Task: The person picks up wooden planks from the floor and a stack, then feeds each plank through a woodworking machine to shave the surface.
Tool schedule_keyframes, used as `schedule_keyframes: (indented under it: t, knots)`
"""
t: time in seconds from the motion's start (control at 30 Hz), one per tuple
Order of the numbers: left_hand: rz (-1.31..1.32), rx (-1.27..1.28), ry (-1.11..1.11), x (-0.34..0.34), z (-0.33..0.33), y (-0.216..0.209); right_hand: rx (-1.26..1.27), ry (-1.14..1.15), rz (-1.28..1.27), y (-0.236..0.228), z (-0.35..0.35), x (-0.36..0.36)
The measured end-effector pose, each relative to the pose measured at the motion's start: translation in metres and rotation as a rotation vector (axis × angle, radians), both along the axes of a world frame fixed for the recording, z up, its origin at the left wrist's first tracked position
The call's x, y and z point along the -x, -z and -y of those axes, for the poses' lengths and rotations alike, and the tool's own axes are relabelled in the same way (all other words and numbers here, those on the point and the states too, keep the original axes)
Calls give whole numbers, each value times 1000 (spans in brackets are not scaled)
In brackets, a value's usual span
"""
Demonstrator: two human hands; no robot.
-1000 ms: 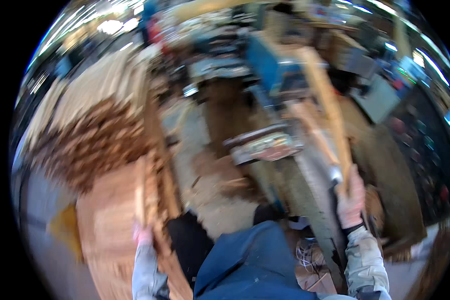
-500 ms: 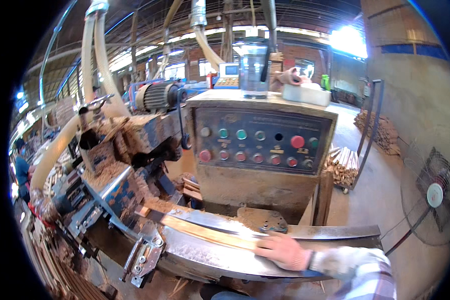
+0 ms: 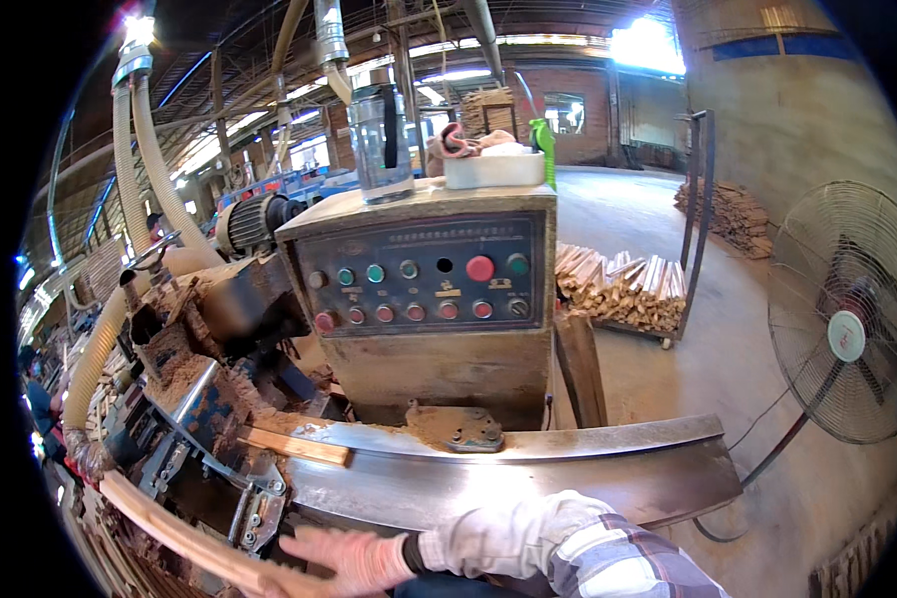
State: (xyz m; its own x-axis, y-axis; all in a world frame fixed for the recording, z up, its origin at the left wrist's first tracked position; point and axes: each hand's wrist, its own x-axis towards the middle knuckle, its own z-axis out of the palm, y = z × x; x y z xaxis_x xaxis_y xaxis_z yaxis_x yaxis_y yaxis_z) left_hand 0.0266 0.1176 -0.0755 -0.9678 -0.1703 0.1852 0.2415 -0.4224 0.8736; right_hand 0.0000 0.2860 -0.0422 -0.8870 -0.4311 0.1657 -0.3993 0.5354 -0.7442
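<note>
My right hand (image 3: 354, 558), in a pinkish knit glove, reaches left at the lower edge with fingers stretched out and apart. It is close beside the near end of a long wooden strip (image 3: 184, 530), which slants up to the left; whether it touches the strip I cannot tell. A shorter piece of wood (image 3: 299, 446) lies on the metal machine bed (image 3: 528, 483) against the fence, its left end running under the dusty cutter housing (image 3: 189, 399). My left hand cannot be made out.
Behind the bed stands a control box (image 3: 419, 374) with buttons, bearing a clear jug (image 3: 379, 149) and a white tray (image 3: 493, 169). A motor (image 3: 254, 221) sits at left. On the right are a cart of wood sticks (image 3: 623, 289) and a standing fan (image 3: 847, 334).
My right hand has left the wood on the bed and moved left and down towards another strip, now visible. The bed piece has gone further left into the machine. The view has turned right.
</note>
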Motion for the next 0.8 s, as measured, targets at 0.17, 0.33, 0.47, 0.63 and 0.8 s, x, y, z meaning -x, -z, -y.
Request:
schedule_keyframes:
  t: [0.17, 0.33, 0.47, 0.63, 0.8]
  knots:
    - [-77, -15, 219, 14, -46, -4, -70, 80, 184, -45, -92, -59]
    - [268, 47, 117, -5, -20, 60, -555, 366, -46, -19, -220, -144]
    - [377, 36, 116, -30, -13, 108, -615, 526, -163, 5, -236, -168]
    - [570, 49, -8, -93, 31, 150, -517, 603, -465, 30, -188, -87]
    - [592, -3, -217, -153, 71, 184, -226, 487, -754, 59, -137, 61]
